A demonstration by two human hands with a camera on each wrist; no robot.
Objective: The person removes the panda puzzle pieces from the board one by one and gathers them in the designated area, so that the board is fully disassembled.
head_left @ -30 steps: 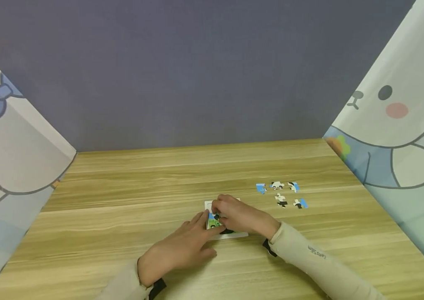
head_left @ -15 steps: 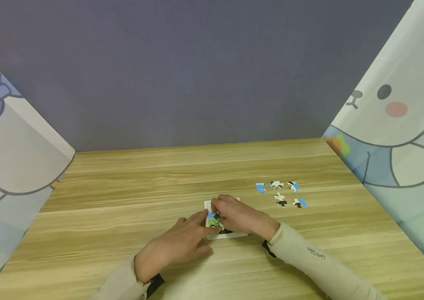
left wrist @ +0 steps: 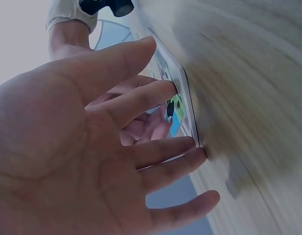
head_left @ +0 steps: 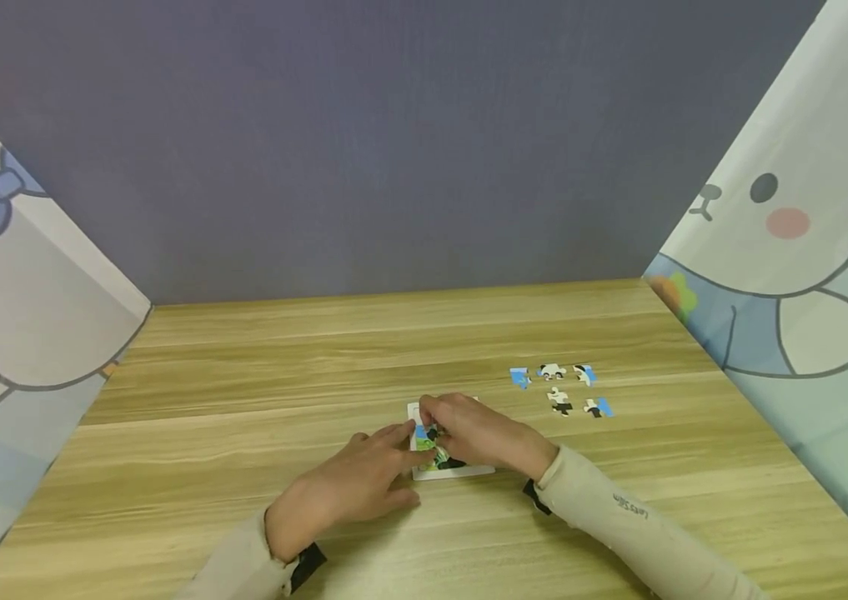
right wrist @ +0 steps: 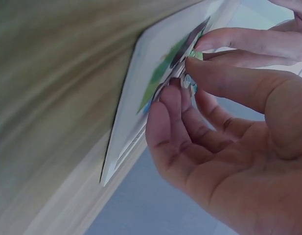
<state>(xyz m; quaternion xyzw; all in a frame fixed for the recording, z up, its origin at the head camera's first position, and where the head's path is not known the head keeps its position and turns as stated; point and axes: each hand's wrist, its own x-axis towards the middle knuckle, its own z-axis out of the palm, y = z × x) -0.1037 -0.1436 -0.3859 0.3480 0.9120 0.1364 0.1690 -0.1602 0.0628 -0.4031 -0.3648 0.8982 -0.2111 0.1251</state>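
A small white-rimmed jigsaw puzzle tray (head_left: 457, 474) lies on the wooden table, its lower part filled with green, blue and black pieces. My right hand (head_left: 479, 435) is over the tray's middle, thumb and fingers pinching a small puzzle piece (right wrist: 189, 83), mostly hidden by the fingers. Reaching in from the left, my left hand (head_left: 356, 483) has its fingers extended. In the left wrist view its index fingertip (left wrist: 166, 90) is on the picture, while two other fingertips are at the tray's edge. The right hand covers much of the tray's upper right in the head view.
Right of the tray, several loose pieces lie in two rows: a blue corner piece (head_left: 519, 377), a panda-face piece (head_left: 551, 372), a white-and-blue piece (head_left: 584, 374), a white-and-black piece (head_left: 559, 402) and a blue-edged piece (head_left: 599, 407). A grey panel (head_left: 393, 150) stands behind the table.
My left hand has shifted slightly left and its index finger has drawn back, showing more of the tray's lower left. The right hand stays nearly in place. The loose pieces have not moved.
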